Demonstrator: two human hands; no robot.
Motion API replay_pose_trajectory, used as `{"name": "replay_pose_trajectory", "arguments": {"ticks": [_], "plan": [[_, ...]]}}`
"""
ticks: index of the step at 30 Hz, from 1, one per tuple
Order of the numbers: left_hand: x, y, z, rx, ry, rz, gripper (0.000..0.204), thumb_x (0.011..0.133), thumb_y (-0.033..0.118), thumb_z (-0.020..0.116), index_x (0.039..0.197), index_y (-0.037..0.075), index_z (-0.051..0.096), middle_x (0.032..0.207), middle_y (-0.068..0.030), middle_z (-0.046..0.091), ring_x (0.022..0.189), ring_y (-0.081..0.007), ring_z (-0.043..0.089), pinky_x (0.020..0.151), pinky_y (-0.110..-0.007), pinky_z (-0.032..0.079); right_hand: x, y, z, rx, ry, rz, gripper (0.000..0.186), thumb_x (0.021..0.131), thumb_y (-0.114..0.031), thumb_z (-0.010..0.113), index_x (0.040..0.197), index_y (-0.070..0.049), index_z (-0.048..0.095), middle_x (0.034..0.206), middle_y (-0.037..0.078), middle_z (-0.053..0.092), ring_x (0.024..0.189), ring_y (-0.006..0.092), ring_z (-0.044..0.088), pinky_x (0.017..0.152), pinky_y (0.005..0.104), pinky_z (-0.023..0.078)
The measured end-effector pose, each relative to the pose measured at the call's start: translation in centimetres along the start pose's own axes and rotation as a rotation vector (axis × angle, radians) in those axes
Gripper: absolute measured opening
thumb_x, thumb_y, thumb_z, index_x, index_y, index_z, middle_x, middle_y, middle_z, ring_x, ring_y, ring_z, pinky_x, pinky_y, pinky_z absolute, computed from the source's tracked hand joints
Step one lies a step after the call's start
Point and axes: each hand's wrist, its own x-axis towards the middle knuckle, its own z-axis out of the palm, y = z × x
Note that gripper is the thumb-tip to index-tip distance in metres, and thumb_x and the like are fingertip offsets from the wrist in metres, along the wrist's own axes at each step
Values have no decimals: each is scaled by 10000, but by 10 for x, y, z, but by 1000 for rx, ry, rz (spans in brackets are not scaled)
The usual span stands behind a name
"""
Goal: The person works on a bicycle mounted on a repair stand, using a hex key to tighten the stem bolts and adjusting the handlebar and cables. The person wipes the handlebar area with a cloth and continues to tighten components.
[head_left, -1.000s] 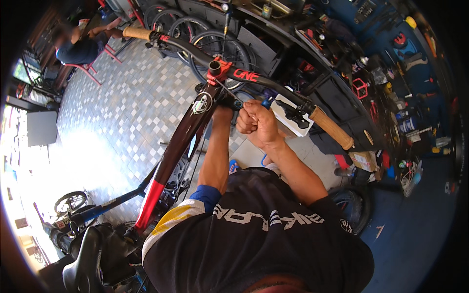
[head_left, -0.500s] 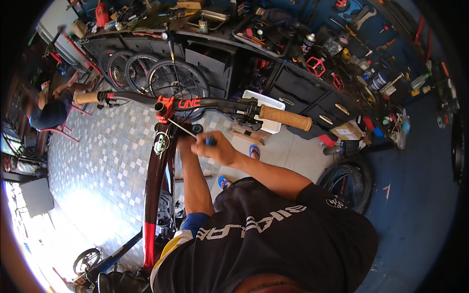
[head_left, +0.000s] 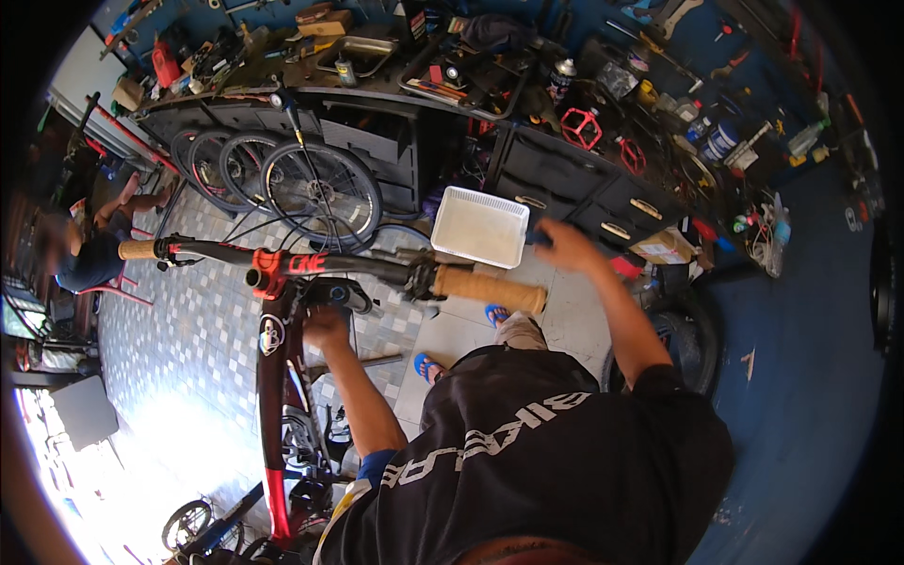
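Observation:
A dark bicycle frame (head_left: 270, 377) with a red section stands at my left, its handlebar (head_left: 363, 266) running across in front of me with tan grips. The red stem (head_left: 268, 273) clamps the bar. My left hand (head_left: 325, 327) is closed just right of the head tube, beside a dark part under the bar; what it grips is hidden. My right hand (head_left: 572, 249) is out beyond the right grip, closed on a tool with a dark blue handle (head_left: 540, 234). The tool's shaft cannot be made out. Close by the handle lies a white plastic tray (head_left: 480, 256).
Along the far side runs a workbench (head_left: 386, 92) crowded with tools, red pedals (head_left: 581, 129) and a metal tray. Bicycle wheels (head_left: 320, 193) lean against its drawers. Tires (head_left: 683, 348) stand at the right. A person (head_left: 94, 247) sits on a red chair at the left.
My right hand has moved from the stem, where the tool's metal shaft reached, out to the right near the white tray. The handlebar now sits lower and further left in view.

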Motion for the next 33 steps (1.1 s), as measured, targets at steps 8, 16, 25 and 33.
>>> {"name": "replay_pose_trajectory", "arguments": {"ticks": [8,16,25,33], "plan": [[-162,-28,-38,455,425,168,753,1038,695,427,1422,62,561,1393,-136,630,1228,-319,602,1071,-498,470,215,11,-153,-205,383,-295,500,928,-398,765,1351,-144,685,1131,215,627,1101,421,637,940,471,520],[-357,-117,-45,783,643,128,471,1051,460,596,1217,26,665,1030,-104,735,820,-195,704,690,-317,554,429,51,-173,-500,541,-203,472,892,-320,740,1307,-103,684,1215,242,702,1144,435,676,980,525,540],[-452,-144,-119,738,893,58,478,1012,471,664,1214,38,667,1072,-102,739,813,-174,693,697,-337,555,432,92,-179,-548,821,-336,575,833,-298,744,1333,-26,658,1250,279,701,1154,476,662,1041,533,509],[-499,-131,-180,793,942,-6,475,1013,453,673,1209,20,655,1077,-116,736,780,-169,706,652,-330,561,204,27,14,-277,666,-858,430,864,-179,688,1256,-2,682,1184,241,722,1081,442,672,958,533,514]]}}
